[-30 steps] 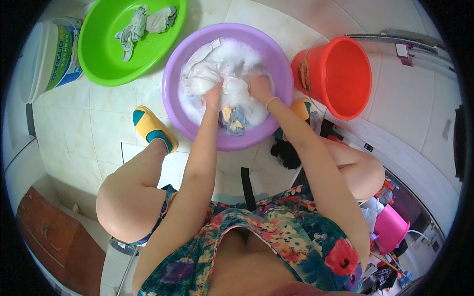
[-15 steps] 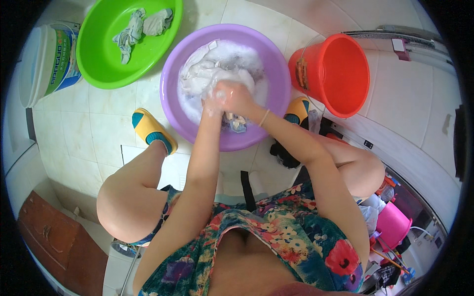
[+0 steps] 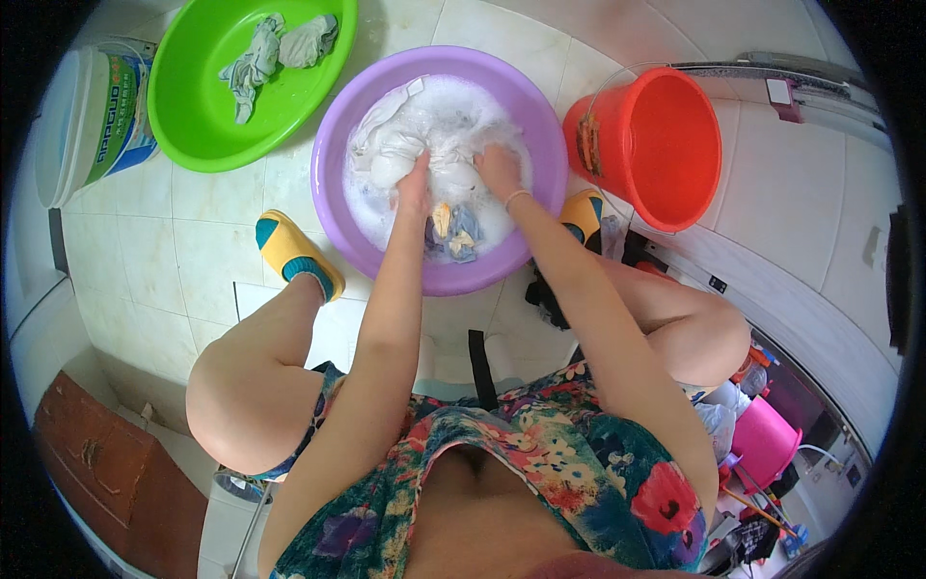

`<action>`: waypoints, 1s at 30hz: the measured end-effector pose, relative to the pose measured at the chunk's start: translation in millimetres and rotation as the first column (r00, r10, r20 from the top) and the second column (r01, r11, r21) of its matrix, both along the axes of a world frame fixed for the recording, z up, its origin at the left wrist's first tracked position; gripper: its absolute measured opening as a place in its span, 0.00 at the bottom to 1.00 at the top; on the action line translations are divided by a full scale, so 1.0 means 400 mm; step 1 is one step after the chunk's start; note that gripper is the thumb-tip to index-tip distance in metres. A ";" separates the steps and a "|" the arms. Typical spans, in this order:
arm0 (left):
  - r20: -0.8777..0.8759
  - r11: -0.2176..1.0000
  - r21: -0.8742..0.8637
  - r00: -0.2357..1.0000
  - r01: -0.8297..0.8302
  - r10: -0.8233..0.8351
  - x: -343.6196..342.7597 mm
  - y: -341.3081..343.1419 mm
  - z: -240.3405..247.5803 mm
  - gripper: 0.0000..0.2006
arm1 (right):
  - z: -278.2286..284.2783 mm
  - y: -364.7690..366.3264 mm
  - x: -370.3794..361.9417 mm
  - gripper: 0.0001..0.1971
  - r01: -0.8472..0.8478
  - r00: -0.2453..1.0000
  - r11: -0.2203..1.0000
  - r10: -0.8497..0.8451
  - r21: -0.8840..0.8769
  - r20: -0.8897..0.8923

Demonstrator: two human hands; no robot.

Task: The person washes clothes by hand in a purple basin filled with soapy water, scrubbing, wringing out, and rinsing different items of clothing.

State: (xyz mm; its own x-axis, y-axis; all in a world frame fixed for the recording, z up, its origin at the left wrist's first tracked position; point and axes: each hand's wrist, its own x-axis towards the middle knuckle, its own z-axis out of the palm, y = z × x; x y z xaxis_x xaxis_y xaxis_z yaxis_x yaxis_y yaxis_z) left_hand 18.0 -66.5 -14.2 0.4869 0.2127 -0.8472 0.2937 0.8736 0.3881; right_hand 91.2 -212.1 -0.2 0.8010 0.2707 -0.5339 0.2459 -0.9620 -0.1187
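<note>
A purple basin [image 3: 333, 207] of sudsy water stands on the floor in front of me. White cloth [image 3: 395, 145] lies soaked in the foam. My left hand [image 3: 413, 186] is closed on the cloth at its near side. Farther right, my right hand [image 3: 498, 171] is partly sunk in the suds at the other end of the white stretch; foam hides its fingertips, so its hold is unclear. Nearer to me in the same basin, a grey-blue and yellow patterned cloth [image 3: 463, 234] shows above the water.
A green basin [image 3: 183, 125] with crumpled pale cloths [image 3: 256, 63] stands at the far left beside a white lidded bucket [image 3: 72, 125]. An orange-red bucket [image 3: 675, 145] is at the right. My yellow slippers [image 3: 289, 253] flank the purple basin. A pink container [image 3: 767, 439] sits lower right.
My hands were together over the white cloth; now they are apart, the right one moved to the right and down into the suds. The patterned cloth shows more.
</note>
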 end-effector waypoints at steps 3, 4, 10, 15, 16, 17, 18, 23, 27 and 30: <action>-0.006 0.986 -0.163 0.999 0.043 -0.044 0.030 0.000 0.034 0.23 | 0.008 0.031 0.026 0.11 0.742 0.663 0.358 -0.515 0.567 -0.543; 0.075 0.943 -0.333 0.997 -0.005 0.032 0.042 0.010 0.034 0.22 | 0.032 0.059 0.016 0.11 0.740 0.666 0.360 -0.510 0.568 -0.544; 0.464 0.762 -0.619 0.871 0.189 0.161 -0.003 0.088 -0.042 0.17 | 0.279 0.232 -0.095 0.08 0.147 0.976 0.511 0.064 0.847 -0.208; 0.517 0.900 0.296 0.739 0.320 -0.432 0.036 0.004 -0.032 0.16 | 0.158 0.151 -0.003 0.09 -0.136 0.977 0.863 0.036 0.487 0.209; 0.478 0.862 0.396 0.730 0.318 -0.489 0.038 -0.003 -0.017 0.16 | 0.146 0.137 0.030 0.11 -0.032 0.990 0.951 -0.013 0.309 0.142; 0.390 0.977 -0.115 0.913 0.178 -0.120 0.052 -0.021 0.032 0.16 | 0.133 0.100 0.057 0.14 0.076 0.992 0.993 -0.085 0.094 0.093; 0.106 0.828 -0.553 0.977 -0.096 0.184 0.063 -0.028 0.066 0.16 | 0.110 0.062 0.072 0.14 0.074 0.992 0.994 -0.082 0.086 0.097; 0.155 0.991 -0.050 0.980 -0.122 0.128 -0.063 0.057 -0.098 0.24 | 0.085 0.154 -0.055 0.27 -0.261 0.942 0.964 0.265 -0.048 0.208; 0.054 0.998 0.047 0.997 -0.052 0.050 -0.038 0.019 0.000 0.24 | 0.011 0.032 -0.019 0.24 -0.409 0.909 0.908 0.397 0.087 0.129; 0.027 0.978 -0.206 1.000 -0.010 0.016 0.012 0.014 0.072 0.26 | -0.039 0.008 0.029 0.21 -0.137 0.971 0.986 0.153 -0.099 0.183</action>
